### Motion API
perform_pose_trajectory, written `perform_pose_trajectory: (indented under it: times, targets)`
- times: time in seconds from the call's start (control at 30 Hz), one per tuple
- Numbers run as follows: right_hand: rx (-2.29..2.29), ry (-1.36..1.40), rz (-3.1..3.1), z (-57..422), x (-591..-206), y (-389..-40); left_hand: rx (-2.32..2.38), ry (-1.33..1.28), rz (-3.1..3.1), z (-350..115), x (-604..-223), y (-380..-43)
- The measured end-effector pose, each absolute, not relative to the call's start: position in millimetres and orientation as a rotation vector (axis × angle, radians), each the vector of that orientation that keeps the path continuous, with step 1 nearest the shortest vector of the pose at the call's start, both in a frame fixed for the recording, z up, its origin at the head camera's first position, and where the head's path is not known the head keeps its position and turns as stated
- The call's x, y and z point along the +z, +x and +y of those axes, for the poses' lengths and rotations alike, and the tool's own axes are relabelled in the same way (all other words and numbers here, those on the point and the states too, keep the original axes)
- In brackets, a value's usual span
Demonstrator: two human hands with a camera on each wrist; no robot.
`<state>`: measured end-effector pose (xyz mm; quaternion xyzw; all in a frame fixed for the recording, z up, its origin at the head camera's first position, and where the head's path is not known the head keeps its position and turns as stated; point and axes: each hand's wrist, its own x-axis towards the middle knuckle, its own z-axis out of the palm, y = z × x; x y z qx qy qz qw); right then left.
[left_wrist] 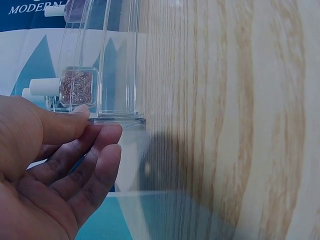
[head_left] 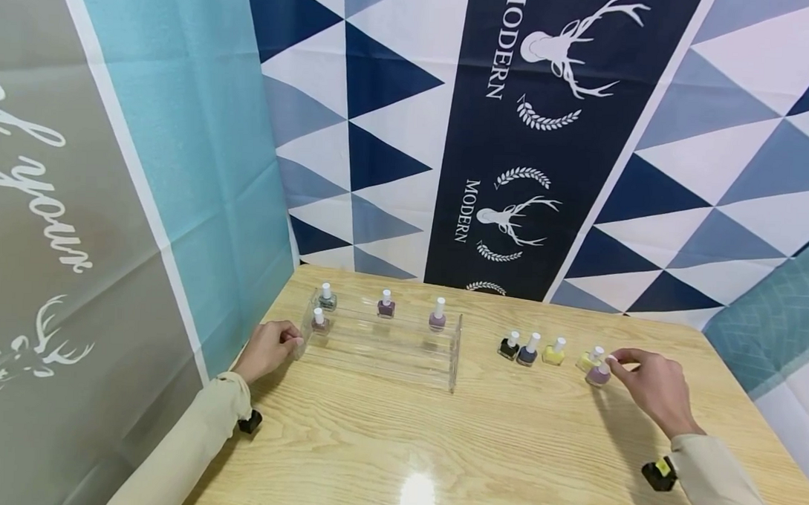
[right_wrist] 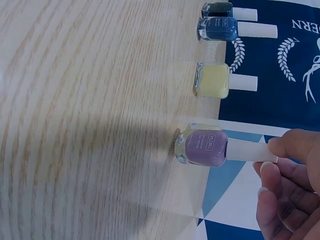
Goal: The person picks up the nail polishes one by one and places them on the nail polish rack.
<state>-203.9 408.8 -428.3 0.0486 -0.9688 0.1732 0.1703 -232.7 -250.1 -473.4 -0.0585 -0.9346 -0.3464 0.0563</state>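
My right hand [head_left: 657, 388] pinches the white cap of a light purple nail polish bottle [right_wrist: 207, 147] between thumb and fingertips. Just behind that bottle stands a pale yellow one [head_left: 588, 360], partly covered in the right wrist view. At the left, my left hand [head_left: 272, 350] grips the end panel of a clear acrylic display rack [head_left: 380, 363], thumb on the inside and fingers outside. Near the thumb a glitter polish bottle [left_wrist: 78, 87] sits on a lower tier. Higher on the rack are a grey-green bottle [head_left: 328, 302], a plum bottle [head_left: 385, 308] and a mauve bottle [head_left: 437, 320].
Between rack and right hand, a black bottle [head_left: 508, 348], a navy bottle [head_left: 526, 354] and another yellow bottle [head_left: 553, 354] stand in a row on the wooden table [head_left: 371, 437]. Patterned cloth [head_left: 395, 133] hangs behind and to the left.
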Motion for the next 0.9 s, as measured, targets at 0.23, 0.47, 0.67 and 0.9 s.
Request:
perform_pose_trajectory:
  times: [0.23,0.47,0.67,0.9]
  targets:
    - [0.485,0.13,-2.754,409.4,-427.9,-205.2,-1.049,-0.185,-2.829,-249.4,-472.1,-232.4]
    - [0.489,0.14,-2.743,408.2,-427.9,-204.5,-1.055,-0.198,-2.819,-250.1,-474.1,-231.9]
    - [0.469,0.186,-2.736,409.0,-427.6,-204.6,-1.047,-0.198,-2.809,-250.5,-475.0,-232.5]
    - [0.45,0.251,-2.735,411.5,-424.7,-205.9,-1.055,-0.189,-2.818,-249.1,-473.3,-232.3]
